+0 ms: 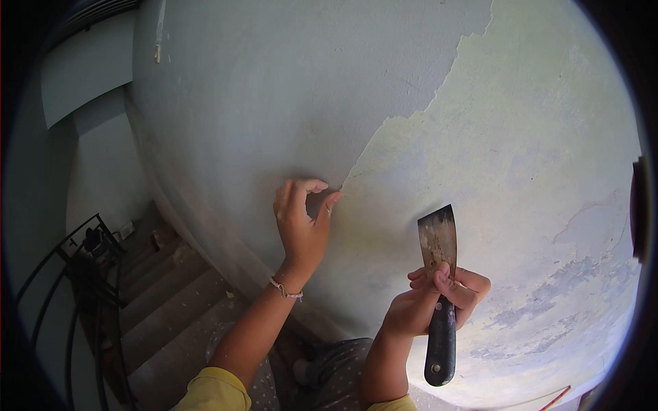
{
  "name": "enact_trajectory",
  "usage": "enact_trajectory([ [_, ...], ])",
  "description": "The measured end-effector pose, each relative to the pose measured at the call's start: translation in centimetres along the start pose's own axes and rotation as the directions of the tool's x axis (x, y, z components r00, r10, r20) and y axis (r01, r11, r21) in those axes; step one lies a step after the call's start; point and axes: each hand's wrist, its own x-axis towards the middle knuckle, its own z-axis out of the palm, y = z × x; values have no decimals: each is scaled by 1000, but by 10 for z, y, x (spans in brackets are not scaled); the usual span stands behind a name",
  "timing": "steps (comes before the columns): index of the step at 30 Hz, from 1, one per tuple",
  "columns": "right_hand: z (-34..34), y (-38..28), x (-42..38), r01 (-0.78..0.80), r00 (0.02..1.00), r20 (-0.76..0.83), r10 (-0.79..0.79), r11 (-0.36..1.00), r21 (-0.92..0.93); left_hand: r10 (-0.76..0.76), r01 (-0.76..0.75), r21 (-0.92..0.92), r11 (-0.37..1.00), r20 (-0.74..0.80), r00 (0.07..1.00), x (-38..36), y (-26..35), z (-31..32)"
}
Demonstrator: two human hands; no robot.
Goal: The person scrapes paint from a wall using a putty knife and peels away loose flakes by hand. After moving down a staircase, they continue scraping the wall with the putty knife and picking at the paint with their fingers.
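A wall fills the middle, with grey paint [274,82] on the left and a bare, patchy pale green and whitish surface [493,157] on the right, divided by a ragged paint edge. My left hand [301,219] is at the lower end of that edge, fingers curved, thumb and fingertips apart, with nothing seen between them. To the right, my right hand [452,294] holds a scraper [439,236] by its dark handle, thumb and fingers near the base of the blade. The stained blade points up and appears clear of the wall.
Stairs [171,308] with debris on them descend at the left beside a black metal railing [68,288]. A dark object [639,209] stands at the right edge. A thin reddish stick [556,399] lies at the bottom right.
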Motion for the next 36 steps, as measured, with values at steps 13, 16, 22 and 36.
enact_trajectory([
  [13,17,-12,-1,35,991,-121,-54,988,-148,73,-73,36,997,2,997,4,9,1],
  [16,14,-9,-2,16,989,-145,-38,989,-148,91,-92,61,994,9,996,5,14,1],
  [22,24,-14,1,37,986,-156,-60,988,-147,99,-105,101,989,63,993,2,17,6],
  [36,21,-17,1,-15,993,-114,-8,980,-197,-68,66,-66,996,-29,997,-14,12,5],
])
